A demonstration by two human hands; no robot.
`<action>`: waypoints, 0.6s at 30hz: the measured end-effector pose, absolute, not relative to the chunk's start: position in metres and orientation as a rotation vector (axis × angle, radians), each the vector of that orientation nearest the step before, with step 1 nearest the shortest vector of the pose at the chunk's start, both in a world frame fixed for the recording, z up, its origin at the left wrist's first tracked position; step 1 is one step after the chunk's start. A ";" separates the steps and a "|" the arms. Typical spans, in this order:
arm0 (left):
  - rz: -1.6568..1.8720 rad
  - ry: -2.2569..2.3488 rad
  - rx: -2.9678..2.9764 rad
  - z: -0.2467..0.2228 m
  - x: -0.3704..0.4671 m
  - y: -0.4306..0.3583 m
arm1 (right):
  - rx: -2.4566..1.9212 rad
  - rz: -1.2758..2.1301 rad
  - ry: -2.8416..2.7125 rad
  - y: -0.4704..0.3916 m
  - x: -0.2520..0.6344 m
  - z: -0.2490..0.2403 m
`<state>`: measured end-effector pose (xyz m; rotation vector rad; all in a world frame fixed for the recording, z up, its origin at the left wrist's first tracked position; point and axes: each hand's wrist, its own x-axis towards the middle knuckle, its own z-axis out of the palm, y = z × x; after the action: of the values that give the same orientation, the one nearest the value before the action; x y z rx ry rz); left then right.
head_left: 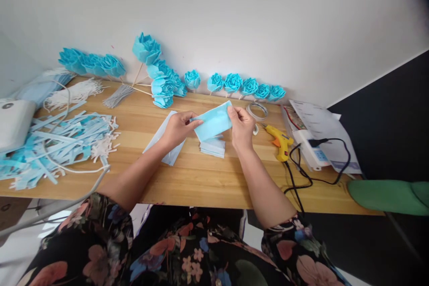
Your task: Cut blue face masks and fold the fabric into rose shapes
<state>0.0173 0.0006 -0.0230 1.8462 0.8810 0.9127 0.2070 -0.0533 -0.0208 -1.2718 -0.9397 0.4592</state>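
Observation:
Between both hands is a light blue fabric piece (213, 121), roughly rectangular and raised above the table. My left hand (182, 126) pinches its left end between thumb and fingers. At the opposite end, my right hand (241, 124) grips the upper right corner with the thumb on top. Under the held piece lies a small stack of pale blue folded pieces (213, 147), partly covered by it. Beneath my left wrist rests a longer pale blue pleated sheet (173, 153), partly hidden by the arm.
Blue handmade flowers (233, 82) on sticks line the wall. Cut strips (77, 138) are heaped at left beside a white device (15, 123). Grey wires (118, 95) lie behind. To the right are clear tape (257, 111), a yellow glue gun (280, 140), a power strip (310, 149) and cords.

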 end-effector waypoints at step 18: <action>0.906 0.899 1.884 -0.013 0.017 -0.003 | -1.306 0.375 -0.913 -0.054 0.207 -0.017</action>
<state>0.0174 -0.0033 -0.0132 1.8839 0.8987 0.9056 0.2068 -0.0540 -0.0174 -1.3063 -0.9129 0.3753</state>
